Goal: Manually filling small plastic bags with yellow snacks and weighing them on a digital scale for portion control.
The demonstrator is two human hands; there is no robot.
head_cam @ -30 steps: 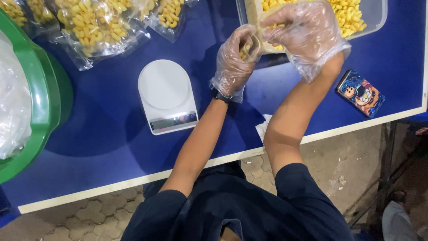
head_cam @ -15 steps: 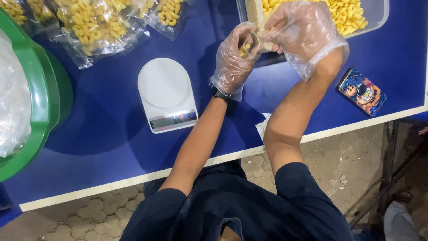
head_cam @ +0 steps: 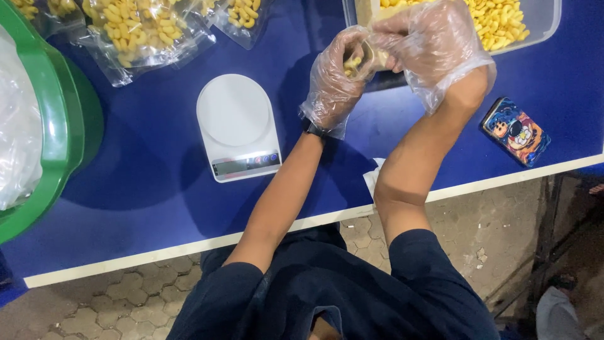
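Both my hands wear loose clear plastic gloves. My left hand [head_cam: 332, 88] grips a small clear bag [head_cam: 356, 62] with a few yellow curled snacks inside, held above the blue table [head_cam: 157, 176]. My right hand [head_cam: 428, 44] pinches the same bag's mouth from the right, over the near edge of a clear tub [head_cam: 541, 28] full of yellow snacks. A white kitchen scale [head_cam: 236, 126] with nothing on it lies just left of my left wrist.
Sealed clear bags of yellow snacks [head_cam: 141, 34] lie at the back left. A green basin [head_cam: 60, 126] lined with clear plastic stands at the far left. A phone in a cartoon case [head_cam: 516, 131] lies at the right, near the table's white front edge.
My hands stay together on the small bag, with a few more snacks visible in it. The view has shifted slightly.
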